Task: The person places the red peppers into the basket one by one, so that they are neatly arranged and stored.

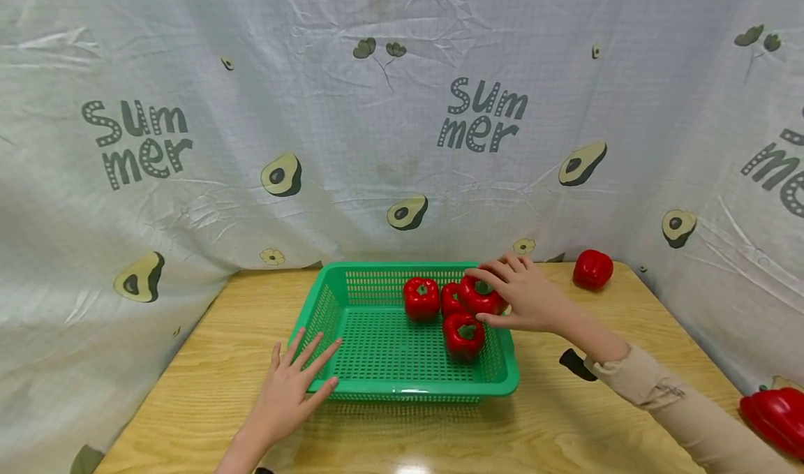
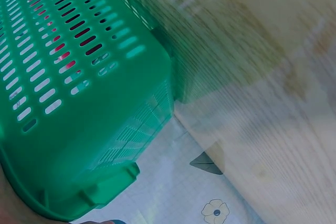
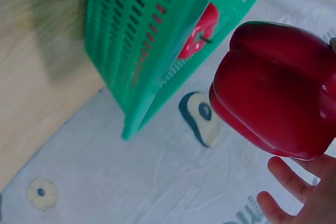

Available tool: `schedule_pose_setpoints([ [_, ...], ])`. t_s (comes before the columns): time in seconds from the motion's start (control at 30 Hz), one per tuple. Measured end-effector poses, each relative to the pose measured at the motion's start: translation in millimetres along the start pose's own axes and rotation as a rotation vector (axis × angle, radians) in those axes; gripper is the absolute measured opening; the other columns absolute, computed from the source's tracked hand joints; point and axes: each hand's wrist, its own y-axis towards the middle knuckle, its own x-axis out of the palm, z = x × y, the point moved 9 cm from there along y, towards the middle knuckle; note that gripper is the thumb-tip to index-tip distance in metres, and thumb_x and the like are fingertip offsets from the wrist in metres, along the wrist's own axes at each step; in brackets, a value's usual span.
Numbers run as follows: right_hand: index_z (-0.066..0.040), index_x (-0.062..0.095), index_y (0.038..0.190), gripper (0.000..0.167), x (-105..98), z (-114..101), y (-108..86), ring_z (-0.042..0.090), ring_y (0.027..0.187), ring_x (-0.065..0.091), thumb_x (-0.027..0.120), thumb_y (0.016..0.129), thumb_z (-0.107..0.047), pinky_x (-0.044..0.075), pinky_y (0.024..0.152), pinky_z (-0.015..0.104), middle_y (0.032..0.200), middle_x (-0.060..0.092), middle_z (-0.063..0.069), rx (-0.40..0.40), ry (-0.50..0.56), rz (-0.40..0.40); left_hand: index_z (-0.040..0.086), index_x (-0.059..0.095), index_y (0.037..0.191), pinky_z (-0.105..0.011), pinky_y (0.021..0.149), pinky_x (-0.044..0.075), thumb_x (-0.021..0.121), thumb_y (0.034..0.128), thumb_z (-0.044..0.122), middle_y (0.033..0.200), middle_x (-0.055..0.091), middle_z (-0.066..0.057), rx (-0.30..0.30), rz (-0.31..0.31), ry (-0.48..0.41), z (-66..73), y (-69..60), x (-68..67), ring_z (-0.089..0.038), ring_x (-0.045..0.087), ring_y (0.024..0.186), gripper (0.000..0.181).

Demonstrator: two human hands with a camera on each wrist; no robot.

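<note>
Over the right side of a green plastic basket [image 1: 414, 389], my right hand [image 1: 527, 298] grips a red bell pepper [image 3: 278, 93] between thumb and fingers. In the right wrist view this pepper is above the basket's rim level. Three other red bell peppers are inside: one near the back wall [image 1: 421, 305], one at the front right [image 1: 463, 345], and one partly hidden [image 1: 449, 299] behind the held one. My left hand [image 1: 285, 394] lies at the basket's front left corner, fingers spread over the rim. The left wrist view shows mostly the basket's slotted side.
Another red bell pepper [image 1: 592, 270] stands on the wooden table [image 1: 207, 362] at the back right. More red pepper [image 1: 779, 418] shows at the right edge, cut off by the frame. A printed curtain [image 1: 339, 111] hangs behind and along both sides.
</note>
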Motion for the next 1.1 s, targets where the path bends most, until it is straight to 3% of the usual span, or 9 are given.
schedule_pose_setpoints([
  [0.33, -0.022, 0.042, 0.131, 0.059, 20.5, -31.3, 16.7, 0.021, 0.103, 0.039, 0.054, 0.082, -0.050, 0.035, 0.084, 0.043, 0.120, 0.048, 0.003, -0.097, -0.008, -0.151, 0.028, 0.043, 0.134, -0.069, 0.094, 0.018, 0.059, 0.0823, 0.036, 0.136, 0.044, -0.013, -0.007, -0.003, -0.010, -0.4, -1.4, 0.6, -0.042, 0.025, 0.131, 0.054],
  [0.6, -0.021, 0.043, 0.132, 0.059, 31.0, -49.7, 25.5, 0.022, 0.105, 0.039, 0.054, 0.081, -0.049, 0.034, 0.081, 0.043, 0.123, 0.049, 0.007, -0.198, -0.045, -0.165, 0.027, 0.043, 0.133, -0.069, 0.096, 0.016, 0.060, 0.0817, 0.035, 0.137, 0.043, -0.013, -0.015, -0.016, -0.026, -1.4, -1.1, 2.1, -0.042, 0.022, 0.132, 0.055],
  [0.83, -0.028, 0.041, 0.134, 0.062, 40.7, -63.7, 32.6, 0.022, 0.103, 0.041, 0.047, 0.082, -0.060, 0.036, 0.079, 0.044, 0.126, 0.050, 0.005, -0.309, -0.147, -0.196, 0.030, 0.041, 0.134, -0.069, 0.096, 0.016, 0.059, 0.0824, 0.038, 0.137, 0.042, -0.012, -0.023, -0.033, -0.024, -2.9, -0.8, 2.8, -0.041, 0.022, 0.133, 0.055],
  [1.1, -0.040, 0.034, 0.135, 0.056, 58.9, -68.3, 40.0, 0.023, 0.106, 0.042, 0.033, 0.084, -0.064, 0.038, 0.084, 0.046, 0.131, 0.047, 0.005, -0.370, -0.238, -0.260, 0.028, 0.043, 0.134, -0.069, 0.095, 0.017, 0.059, 0.0824, 0.037, 0.136, 0.044, -0.013, -0.017, -0.025, -0.015, -2.6, -0.1, 2.5, -0.041, 0.023, 0.132, 0.054],
])
